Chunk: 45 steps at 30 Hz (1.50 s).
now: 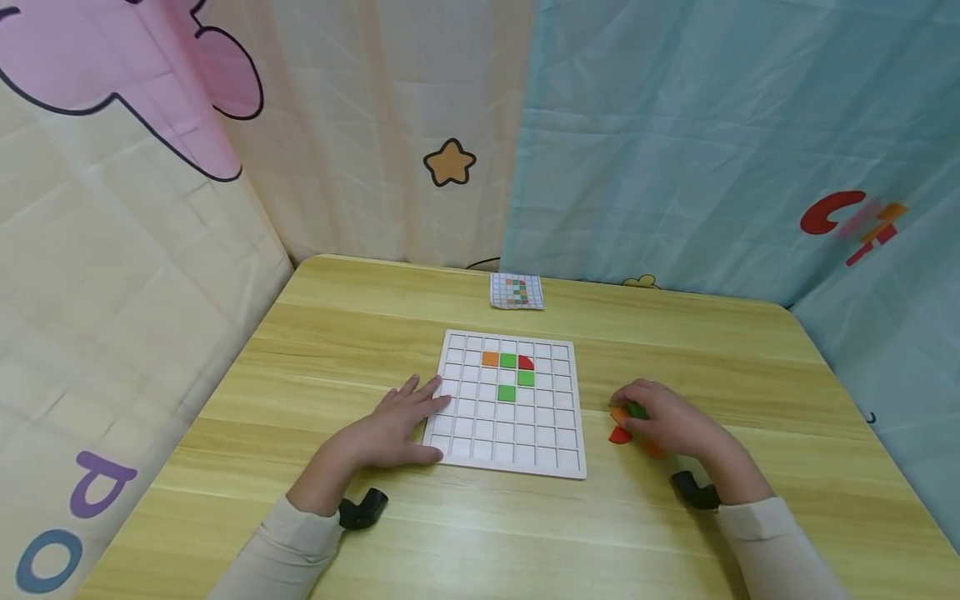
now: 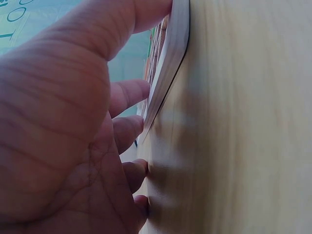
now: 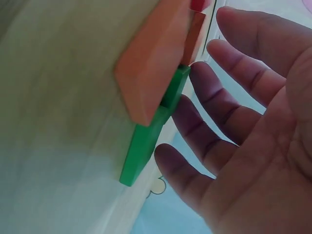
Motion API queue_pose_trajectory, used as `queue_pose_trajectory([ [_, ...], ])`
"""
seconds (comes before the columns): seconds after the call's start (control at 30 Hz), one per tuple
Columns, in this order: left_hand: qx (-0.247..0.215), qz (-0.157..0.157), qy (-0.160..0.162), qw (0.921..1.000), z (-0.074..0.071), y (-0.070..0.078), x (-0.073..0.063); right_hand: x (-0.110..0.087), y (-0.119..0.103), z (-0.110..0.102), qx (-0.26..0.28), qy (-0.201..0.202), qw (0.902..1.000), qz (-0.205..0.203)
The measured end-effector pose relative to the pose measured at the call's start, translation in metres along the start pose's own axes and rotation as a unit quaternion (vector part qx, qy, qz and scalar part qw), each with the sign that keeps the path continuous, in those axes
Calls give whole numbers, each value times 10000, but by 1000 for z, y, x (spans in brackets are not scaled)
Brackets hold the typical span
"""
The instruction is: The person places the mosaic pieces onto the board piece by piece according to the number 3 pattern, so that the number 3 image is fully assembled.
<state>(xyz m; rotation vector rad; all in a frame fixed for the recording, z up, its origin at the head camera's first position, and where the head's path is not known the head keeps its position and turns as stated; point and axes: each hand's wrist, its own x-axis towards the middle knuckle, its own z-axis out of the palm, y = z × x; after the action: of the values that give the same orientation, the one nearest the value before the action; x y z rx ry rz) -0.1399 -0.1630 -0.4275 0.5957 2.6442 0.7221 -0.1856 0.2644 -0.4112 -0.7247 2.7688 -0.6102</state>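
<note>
A white gridded board (image 1: 504,433) lies on the table, bearing an orange square (image 1: 491,359), several green squares (image 1: 506,393) and a red rounded piece (image 1: 526,363). My left hand (image 1: 393,423) rests spread at the board's left side, with thumb and some fingertips on its edge; the left wrist view shows other fingertips on the tabletop. To the right of the board, my right hand (image 1: 667,418) hovers over loose red (image 1: 620,436), orange (image 3: 151,68) and green (image 3: 141,151) pieces. Its fingers are loosely bent beside them, and no piece is pinched. Whether the fingertips touch the green ones I cannot tell.
Behind the board lies a small printed card (image 1: 517,292) with a coloured grid pattern. The wooden table (image 1: 480,533) ends at curtains (image 1: 675,150) on its far side. Black wrist-worn parts (image 1: 363,509) stick out near both wrists.
</note>
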Motion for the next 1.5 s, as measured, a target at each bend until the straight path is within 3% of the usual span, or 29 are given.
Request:
queue_pose_trajectory([
  [1.5,11,109,53,9999,0,-2,-1,3,2,6,-7,141,9996,235],
])
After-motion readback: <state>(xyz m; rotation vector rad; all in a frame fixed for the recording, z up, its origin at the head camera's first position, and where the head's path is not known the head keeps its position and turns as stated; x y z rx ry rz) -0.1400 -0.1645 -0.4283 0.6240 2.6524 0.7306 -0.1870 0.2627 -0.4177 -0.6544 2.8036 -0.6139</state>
